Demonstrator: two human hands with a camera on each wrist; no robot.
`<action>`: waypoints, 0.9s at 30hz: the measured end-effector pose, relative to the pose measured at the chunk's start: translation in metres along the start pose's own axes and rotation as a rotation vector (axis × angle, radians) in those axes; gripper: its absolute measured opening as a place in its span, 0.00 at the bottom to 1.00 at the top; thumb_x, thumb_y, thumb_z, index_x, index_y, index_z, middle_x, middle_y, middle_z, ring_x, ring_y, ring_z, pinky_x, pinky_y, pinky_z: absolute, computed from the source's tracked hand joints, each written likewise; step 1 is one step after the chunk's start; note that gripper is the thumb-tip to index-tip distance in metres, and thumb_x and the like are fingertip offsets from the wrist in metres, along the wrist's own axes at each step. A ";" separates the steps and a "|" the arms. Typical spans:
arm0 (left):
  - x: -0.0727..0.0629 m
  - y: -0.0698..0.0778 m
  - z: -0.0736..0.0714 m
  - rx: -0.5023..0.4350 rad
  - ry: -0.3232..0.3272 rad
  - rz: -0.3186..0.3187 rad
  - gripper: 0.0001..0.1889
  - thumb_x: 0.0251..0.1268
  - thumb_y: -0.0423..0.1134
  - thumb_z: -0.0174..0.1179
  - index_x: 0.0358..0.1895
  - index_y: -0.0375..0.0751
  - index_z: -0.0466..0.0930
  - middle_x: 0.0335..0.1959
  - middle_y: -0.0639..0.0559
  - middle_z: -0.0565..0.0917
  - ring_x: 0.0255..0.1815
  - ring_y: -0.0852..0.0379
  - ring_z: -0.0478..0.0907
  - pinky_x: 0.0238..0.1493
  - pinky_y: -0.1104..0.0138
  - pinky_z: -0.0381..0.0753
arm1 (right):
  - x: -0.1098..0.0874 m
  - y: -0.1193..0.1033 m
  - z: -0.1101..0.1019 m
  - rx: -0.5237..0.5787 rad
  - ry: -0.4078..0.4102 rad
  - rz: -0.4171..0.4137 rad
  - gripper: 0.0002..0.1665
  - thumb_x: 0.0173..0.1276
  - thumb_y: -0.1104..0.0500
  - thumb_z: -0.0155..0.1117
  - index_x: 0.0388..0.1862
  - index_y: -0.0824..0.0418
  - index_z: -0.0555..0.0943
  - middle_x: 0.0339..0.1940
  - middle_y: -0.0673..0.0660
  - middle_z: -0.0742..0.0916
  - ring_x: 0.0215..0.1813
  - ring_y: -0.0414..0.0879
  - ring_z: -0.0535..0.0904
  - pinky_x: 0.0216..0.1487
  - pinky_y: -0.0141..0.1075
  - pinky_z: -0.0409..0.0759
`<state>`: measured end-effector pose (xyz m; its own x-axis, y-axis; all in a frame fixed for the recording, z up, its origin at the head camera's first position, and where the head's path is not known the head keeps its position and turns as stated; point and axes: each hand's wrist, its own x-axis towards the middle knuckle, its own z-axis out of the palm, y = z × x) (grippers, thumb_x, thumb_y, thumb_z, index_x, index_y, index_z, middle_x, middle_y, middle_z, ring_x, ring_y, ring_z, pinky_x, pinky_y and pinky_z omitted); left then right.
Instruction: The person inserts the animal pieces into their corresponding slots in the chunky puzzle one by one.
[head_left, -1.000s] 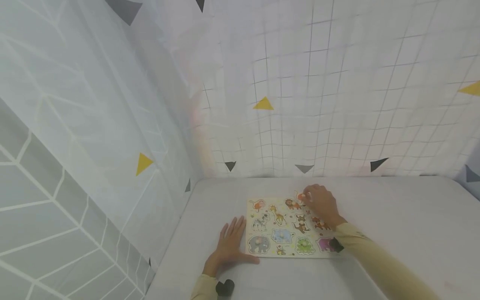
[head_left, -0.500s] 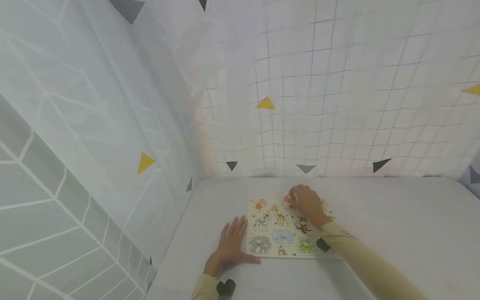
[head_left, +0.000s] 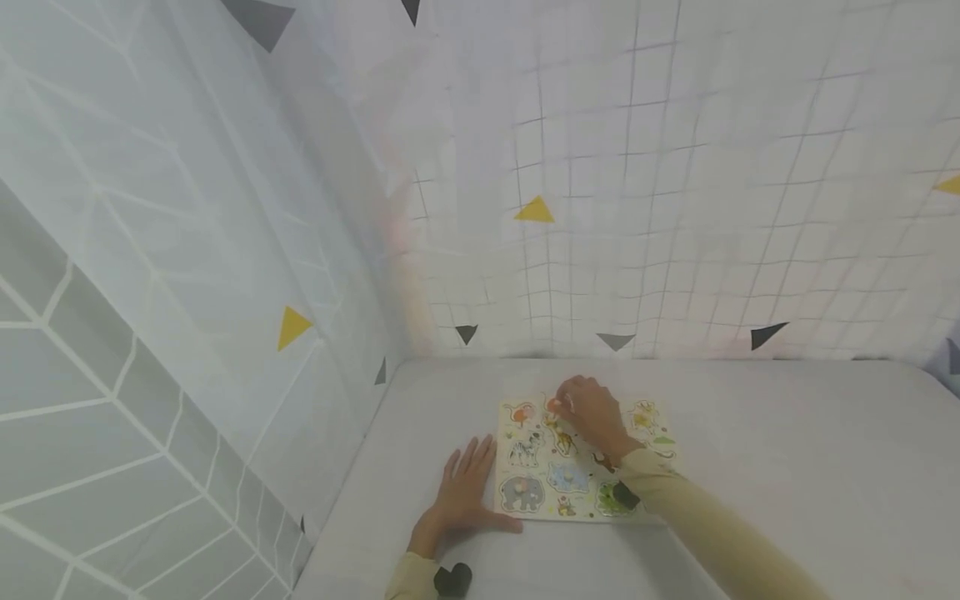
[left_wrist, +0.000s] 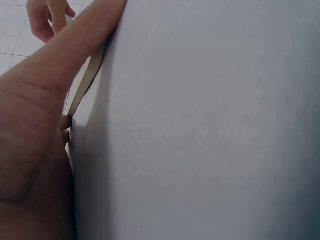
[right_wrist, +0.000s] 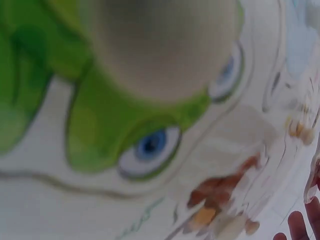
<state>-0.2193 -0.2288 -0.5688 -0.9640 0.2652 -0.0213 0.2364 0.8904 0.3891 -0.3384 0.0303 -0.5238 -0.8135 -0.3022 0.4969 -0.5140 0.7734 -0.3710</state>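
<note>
My right hand pinches an orange monkey puzzle piece with a curly tail, over the back part of a wooden animal puzzle board. In the right wrist view, its fingertips and the edge of the held piece show at the far right. My left hand lies with straight fingers along the board's left side, its thumb at the front edge. A monkey picture shows at the board's back left corner. The giraffe stands just below the held piece.
A zebra, a grey elephant and a blue hippo are on the board. The green frog, with a round knob, is partly under my right wrist. A pale cloth covers the table, against a patterned fabric wall.
My right hand has carried the monkey piece leftward across the back of the board, from the right side toward the giraffe. The left hand has stayed in place.
</note>
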 end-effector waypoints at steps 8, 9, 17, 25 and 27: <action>-0.001 0.000 -0.002 -0.012 0.006 0.015 0.73 0.37 0.76 0.74 0.85 0.46 0.44 0.88 0.51 0.46 0.89 0.44 0.40 0.87 0.39 0.38 | 0.005 -0.017 0.005 -0.026 -0.016 -0.032 0.10 0.67 0.53 0.74 0.38 0.60 0.87 0.47 0.60 0.90 0.48 0.57 0.85 0.47 0.50 0.87; -0.001 0.000 -0.002 -0.007 0.002 0.013 0.73 0.37 0.76 0.73 0.85 0.46 0.44 0.88 0.51 0.46 0.89 0.44 0.40 0.87 0.40 0.38 | 0.005 -0.019 0.005 -0.028 -0.015 -0.038 0.10 0.67 0.54 0.74 0.38 0.60 0.87 0.47 0.60 0.90 0.49 0.57 0.85 0.47 0.50 0.87; -0.003 0.000 -0.004 -0.020 0.003 0.025 0.72 0.38 0.76 0.73 0.85 0.46 0.45 0.88 0.51 0.47 0.89 0.43 0.40 0.87 0.39 0.38 | 0.014 -0.029 0.013 -0.089 0.016 -0.112 0.09 0.65 0.56 0.75 0.39 0.59 0.87 0.44 0.58 0.90 0.48 0.55 0.86 0.47 0.48 0.88; -0.002 0.002 -0.004 -0.001 -0.021 -0.009 0.72 0.38 0.78 0.72 0.85 0.48 0.44 0.88 0.52 0.46 0.89 0.45 0.40 0.87 0.41 0.39 | 0.021 -0.032 0.026 -0.093 0.010 -0.116 0.08 0.64 0.56 0.76 0.37 0.59 0.87 0.42 0.57 0.91 0.45 0.54 0.86 0.44 0.47 0.88; -0.002 0.004 -0.006 -0.013 -0.023 -0.010 0.72 0.38 0.76 0.73 0.85 0.47 0.45 0.88 0.51 0.46 0.89 0.44 0.40 0.87 0.40 0.39 | 0.022 -0.033 0.029 -0.097 -0.003 -0.117 0.09 0.64 0.55 0.76 0.37 0.59 0.87 0.41 0.57 0.90 0.43 0.54 0.86 0.43 0.46 0.88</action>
<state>-0.2171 -0.2283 -0.5615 -0.9631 0.2650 -0.0464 0.2250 0.8880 0.4010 -0.3473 -0.0178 -0.5236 -0.7506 -0.3948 0.5299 -0.5763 0.7833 -0.2328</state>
